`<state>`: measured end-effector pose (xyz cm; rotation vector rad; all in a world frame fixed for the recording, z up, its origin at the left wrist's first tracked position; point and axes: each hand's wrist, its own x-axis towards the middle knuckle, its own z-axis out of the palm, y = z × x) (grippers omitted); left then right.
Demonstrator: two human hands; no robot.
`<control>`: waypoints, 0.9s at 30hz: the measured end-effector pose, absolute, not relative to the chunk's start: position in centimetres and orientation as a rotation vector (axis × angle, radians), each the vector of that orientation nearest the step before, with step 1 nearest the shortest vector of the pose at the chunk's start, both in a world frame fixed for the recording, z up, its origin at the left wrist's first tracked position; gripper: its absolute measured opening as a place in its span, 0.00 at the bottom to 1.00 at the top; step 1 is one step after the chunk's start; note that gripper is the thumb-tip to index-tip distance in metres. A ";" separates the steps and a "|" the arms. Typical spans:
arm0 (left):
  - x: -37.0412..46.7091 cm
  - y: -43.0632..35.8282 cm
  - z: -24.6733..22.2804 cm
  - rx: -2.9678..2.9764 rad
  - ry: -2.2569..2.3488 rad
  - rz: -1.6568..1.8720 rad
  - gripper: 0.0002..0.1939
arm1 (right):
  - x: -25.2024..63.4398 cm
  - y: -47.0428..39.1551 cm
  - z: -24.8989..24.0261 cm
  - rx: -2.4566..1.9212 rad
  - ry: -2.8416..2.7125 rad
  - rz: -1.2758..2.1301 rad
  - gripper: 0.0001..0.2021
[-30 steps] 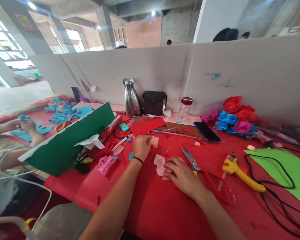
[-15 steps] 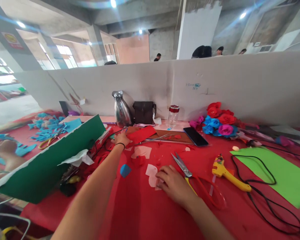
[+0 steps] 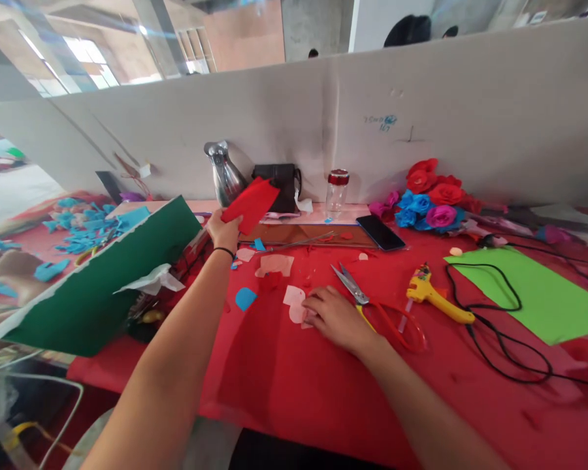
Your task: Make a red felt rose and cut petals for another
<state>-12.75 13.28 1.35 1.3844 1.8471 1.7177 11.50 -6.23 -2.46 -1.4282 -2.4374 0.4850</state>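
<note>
My left hand point(image 3: 224, 230) is closed on a folded piece of red paper point(image 3: 253, 204), held up off the table in front of the steel jug point(image 3: 227, 175). On the red table my right hand point(image 3: 330, 318) rests with its fingers slightly curled over small pale pink paper pieces point(image 3: 295, 303); whether it grips one I cannot tell. Scissors with red handles point(image 3: 353, 287) lie open just right of that hand. A yellow glue gun point(image 3: 438, 295) lies farther right. Between my arms is a blue paper scrap point(image 3: 245, 299), with larger pink scraps point(image 3: 274, 265) behind it.
A green board point(image 3: 122, 281) stands at left; beyond it are a co-worker's hands point(image 3: 17, 274) and blue pieces. At the back are a black bag point(image 3: 281, 186), a glass jar point(image 3: 336, 196), a phone point(image 3: 381, 232) and paper flowers point(image 3: 436, 199). A black cord point(image 3: 507, 372) loops over green paper point(image 3: 534, 287).
My left hand has picked up the red paper from the back of the table and lifted it. My right hand stays by the pink pieces. The view has tilted down.
</note>
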 end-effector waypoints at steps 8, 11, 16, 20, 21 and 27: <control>-9.5 8.7 3.2 1.084 1.092 1.904 0.15 | 13.3 -4.9 -2.9 -1.431 -1.675 0.598 0.14; -7.4 5.6 3.8 1.136 0.946 1.801 0.14 | 13.1 -5.0 -2.2 -1.231 -1.301 1.032 0.19; -3.4 0.1 2.7 1.126 0.824 1.478 0.16 | 12.9 -5.2 -1.0 -0.826 -0.870 1.420 0.24; -2.9 -2.1 1.0 1.070 0.767 1.068 0.20 | 13.6 -4.7 -1.4 -0.893 -0.674 1.265 0.15; -3.2 -2.2 0.6 1.067 0.753 0.980 0.20 | 13.8 -4.5 -1.5 -0.913 -0.642 1.249 0.14; -5.2 -1.5 -0.7 1.074 0.636 0.763 0.25 | 13.7 -4.9 -1.4 -0.917 -0.569 1.404 0.16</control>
